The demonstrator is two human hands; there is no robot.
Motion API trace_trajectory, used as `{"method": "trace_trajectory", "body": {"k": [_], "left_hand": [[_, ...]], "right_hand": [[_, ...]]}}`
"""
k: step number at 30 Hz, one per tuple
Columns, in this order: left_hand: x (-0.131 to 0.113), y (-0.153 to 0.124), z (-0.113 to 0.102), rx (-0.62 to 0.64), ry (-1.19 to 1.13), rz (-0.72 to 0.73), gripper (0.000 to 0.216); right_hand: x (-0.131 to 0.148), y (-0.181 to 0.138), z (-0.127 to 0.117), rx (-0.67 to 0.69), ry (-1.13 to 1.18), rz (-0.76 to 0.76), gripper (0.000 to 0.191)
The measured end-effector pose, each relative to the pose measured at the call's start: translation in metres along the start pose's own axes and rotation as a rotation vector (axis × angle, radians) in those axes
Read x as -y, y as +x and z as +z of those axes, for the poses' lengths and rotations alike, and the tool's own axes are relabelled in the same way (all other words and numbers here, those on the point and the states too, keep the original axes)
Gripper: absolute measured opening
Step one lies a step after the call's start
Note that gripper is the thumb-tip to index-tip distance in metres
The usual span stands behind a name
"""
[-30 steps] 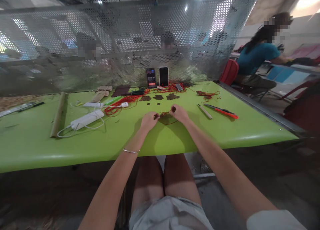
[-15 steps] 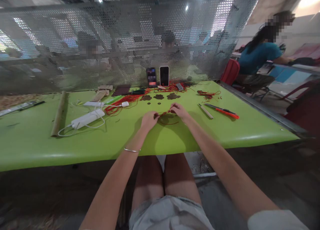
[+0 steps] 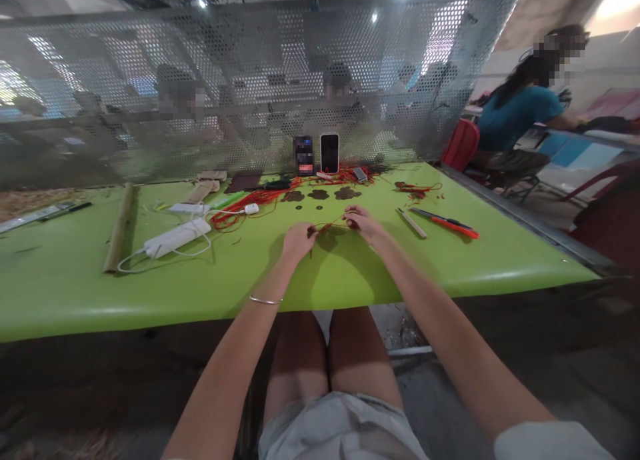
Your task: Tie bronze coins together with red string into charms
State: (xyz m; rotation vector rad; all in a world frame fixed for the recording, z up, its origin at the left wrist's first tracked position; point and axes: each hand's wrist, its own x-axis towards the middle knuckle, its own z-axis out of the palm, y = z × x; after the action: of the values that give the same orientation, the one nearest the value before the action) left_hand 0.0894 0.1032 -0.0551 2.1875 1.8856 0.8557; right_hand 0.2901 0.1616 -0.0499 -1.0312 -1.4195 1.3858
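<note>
A thin red cord (image 3: 327, 227) stretches between my two hands, just above the green tabletop. My left hand (image 3: 299, 240) is closed in a pinch on one part of it, and a short end hangs below those fingers. On the other side, my right hand (image 3: 363, 224) pinches the cord between thumb and fingertips. Midway along, the strands cross in what looks like a small knot or twist, too small to make out. Beyond my hands lie two small dark discs, one of them a washer-like disc (image 3: 319, 207), and a few brown flower-shaped pieces (image 3: 319, 194).
Left of my hands are a white power strip (image 3: 177, 239) with its cable and a cardboard tube (image 3: 120, 230). Red cords (image 3: 250, 203) lie behind. To the right are a red utility knife (image 3: 450, 224) and a pale-handled tool (image 3: 413, 224). Two phones (image 3: 329, 153) lean against a perforated metal screen (image 3: 240, 100).
My right hand has drawn slightly right, pulling the cord straighter. The loose loop that curved below my hands is gone, and an end now hangs under my left hand.
</note>
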Motion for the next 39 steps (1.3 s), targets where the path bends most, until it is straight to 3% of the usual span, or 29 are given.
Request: {"method": "trace_trajectory", "body": {"k": [10, 28, 39], "left_hand": [[0.005, 0.001, 0.003, -0.025, 0.018, -0.001, 0.009], [-0.004, -0.001, -0.003, 0.025, 0.042, -0.028, 0.011], [-0.008, -0.001, -0.005, 0.062, 0.045, -0.054, 0.013]], "right_hand": [[0.006, -0.005, -0.002, -0.018, -0.048, -0.041, 0.013], [0.001, -0.006, -0.024, 0.061, -0.758, -0.273, 0.010], [0.006, -0.006, -0.032, 0.055, -0.991, -0.295, 0.014]]}}
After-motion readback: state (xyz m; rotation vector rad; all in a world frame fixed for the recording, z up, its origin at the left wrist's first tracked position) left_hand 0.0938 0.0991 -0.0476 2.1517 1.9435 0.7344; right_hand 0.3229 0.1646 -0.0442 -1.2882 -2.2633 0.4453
